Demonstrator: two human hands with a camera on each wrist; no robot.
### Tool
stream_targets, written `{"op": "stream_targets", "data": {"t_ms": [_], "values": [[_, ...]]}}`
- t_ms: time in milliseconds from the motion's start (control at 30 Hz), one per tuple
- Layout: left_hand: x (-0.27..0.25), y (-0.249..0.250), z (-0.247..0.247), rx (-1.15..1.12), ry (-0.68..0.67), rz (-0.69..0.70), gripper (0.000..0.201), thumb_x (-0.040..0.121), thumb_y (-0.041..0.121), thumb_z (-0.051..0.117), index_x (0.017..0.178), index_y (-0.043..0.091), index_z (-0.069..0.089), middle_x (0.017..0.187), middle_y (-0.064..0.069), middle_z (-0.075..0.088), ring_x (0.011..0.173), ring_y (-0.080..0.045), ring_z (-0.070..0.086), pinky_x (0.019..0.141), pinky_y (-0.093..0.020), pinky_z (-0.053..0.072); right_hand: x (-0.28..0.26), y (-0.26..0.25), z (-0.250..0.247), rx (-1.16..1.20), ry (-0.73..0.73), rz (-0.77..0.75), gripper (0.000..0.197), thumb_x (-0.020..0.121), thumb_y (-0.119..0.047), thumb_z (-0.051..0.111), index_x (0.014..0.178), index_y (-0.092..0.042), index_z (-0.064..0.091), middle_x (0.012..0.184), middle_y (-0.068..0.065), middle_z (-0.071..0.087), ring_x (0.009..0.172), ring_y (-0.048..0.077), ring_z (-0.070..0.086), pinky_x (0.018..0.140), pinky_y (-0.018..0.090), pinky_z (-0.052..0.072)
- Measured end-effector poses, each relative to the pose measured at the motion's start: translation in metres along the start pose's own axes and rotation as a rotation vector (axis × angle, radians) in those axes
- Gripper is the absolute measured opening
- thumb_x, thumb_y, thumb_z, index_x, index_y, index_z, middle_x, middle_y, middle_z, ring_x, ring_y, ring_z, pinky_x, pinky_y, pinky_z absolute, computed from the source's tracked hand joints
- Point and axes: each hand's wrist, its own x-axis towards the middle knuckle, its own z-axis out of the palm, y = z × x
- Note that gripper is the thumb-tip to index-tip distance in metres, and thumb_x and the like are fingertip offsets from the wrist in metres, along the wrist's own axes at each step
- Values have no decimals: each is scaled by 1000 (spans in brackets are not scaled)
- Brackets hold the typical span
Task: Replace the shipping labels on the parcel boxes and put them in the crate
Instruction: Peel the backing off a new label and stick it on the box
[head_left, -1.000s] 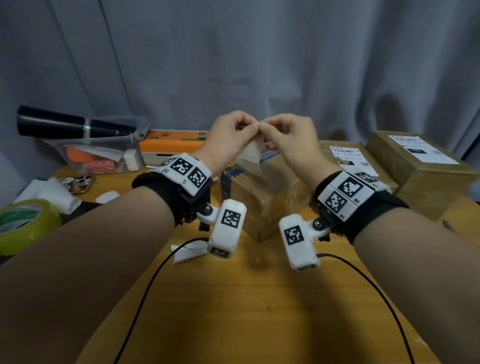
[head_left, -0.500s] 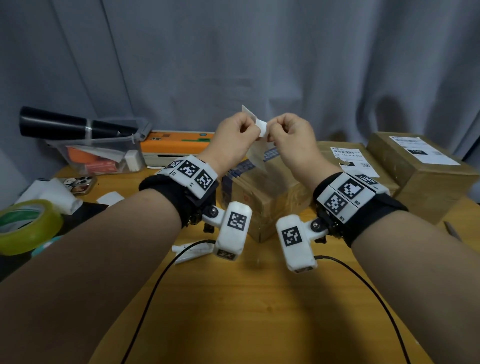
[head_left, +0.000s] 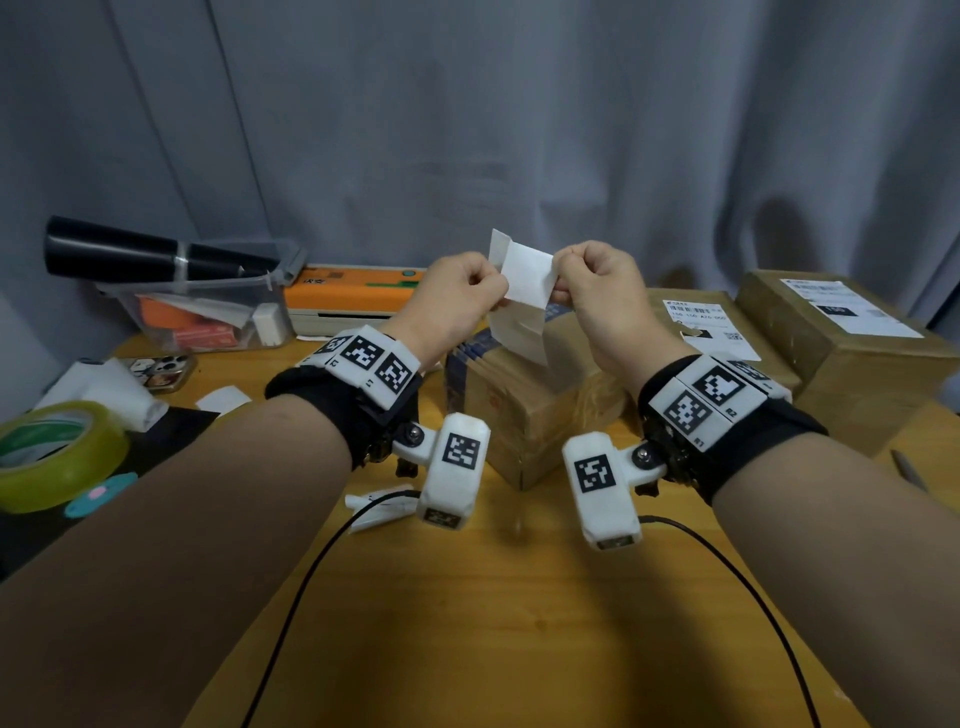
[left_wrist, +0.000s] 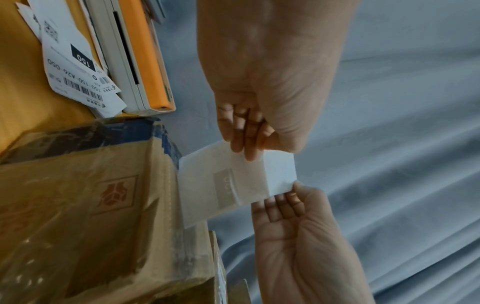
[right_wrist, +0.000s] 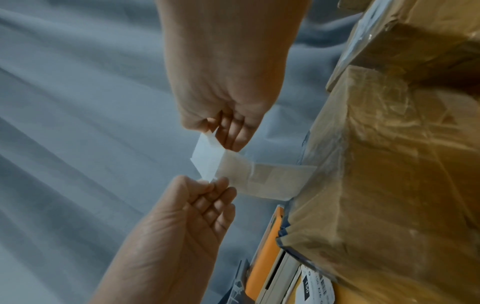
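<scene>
The person holds a thin white paper shipping label (head_left: 523, 291) up in the air between both hands, above the brown cardboard parcel box wrapped in clear tape (head_left: 524, 400) that sits in the middle of the yellow wooden tabletop (head_left: 467, 597). The left hand (head_left: 457, 296) pinches one top corner with curled fingers (left_wrist: 281, 202), and the right hand (head_left: 597, 286) pinches the other top corner the same way. The sticky sheet looks to be coming away from its backing (one white flap sticks up past the left hand). To do this well, the hands should pull apart slowly and evenly, so the paper does not rip or fold onto itself. Fingers should stay on the edges only, off the glue. Two more brown boxes with printed labels (head_left: 841, 332) wait far right.
</scene>
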Motion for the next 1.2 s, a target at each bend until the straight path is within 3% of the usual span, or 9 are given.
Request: {"op": "stream_targets", "data": {"t_ms": [233,367,467,667,800,900,1000,1100,1200], "values": [[9,9,-8,-286,-27,-176,24,91,28,47,88,11,64,75,-1,67,66,-12,57,63,-25,42,-6,-11,-6,45,-176,-100,19,94,-7,51,86,-15,65,85,7,68,80,15,66,73,25,55],[10,8,-7,-218,-63,-106,31,93,43,51,97,13,58,83,3,64,79,-11,58,74,-26,44,-11,-15,-5,29,-216,-103,17,95,-5,49,92,-12,64,87,5,68,81,13,67,75,21,55],[7,7,-4,-234,-54,-82,20,92,36,56,94,16,53,92,1,64,85,-12,60,81,-28,46,-12,-19,-5,39,-223,-107,16,95,-4,48,97,-7,64,87,4,68,77,7,68,72,18,54],[6,10,-4,-396,-53,-119,13,89,23,62,81,13,62,61,7,59,54,-3,49,54,-17,40,-11,-18,-5,54,-211,-95,19,95,-3,49,95,-10,66,87,5,69,79,12,66,72,21,55],[6,9,-7,-412,-61,-108,11,87,23,64,80,16,62,66,10,56,57,-3,45,57,-17,36,-10,-17,-7,176,-173,0,24,91,-4,47,86,-14,68,68,-5,69,67,9,65,67,26,53],[4,12,-10,-323,-55,-36,13,86,21,66,74,18,61,73,7,58,61,-3,49,61,-15,40,-8,-19,-7,254,-170,111,25,82,-23,50,86,-13,72,79,8,72,77,22,67,70,33,54],[2,19,-11,-190,-70,57,12,86,18,67,77,11,63,75,2,59,65,-3,53,65,-16,45,-8,-22,-7,130,-207,104,38,91,-43,55,87,-9,73,80,9,72,74,22,65,69,34,53],[3,22,-10,-56,-69,149,11,88,14,63,86,3,64,80,-5,60,76,-10,54,73,-22,45,-8,-24,-9,20,-275,-12,22,86,-25,67,89,-4,72,79,6,71,72,14,67,68,26,54],[5,24,-11,-4,-80,194,11,90,12,59,86,3,65,76,1,59,74,-7,52,75,-21,44,-4,-25,-12,24,-250,-6,11,84,-15,69,85,-5,69,73,4,68,64,10,64,59,20,52]]}}
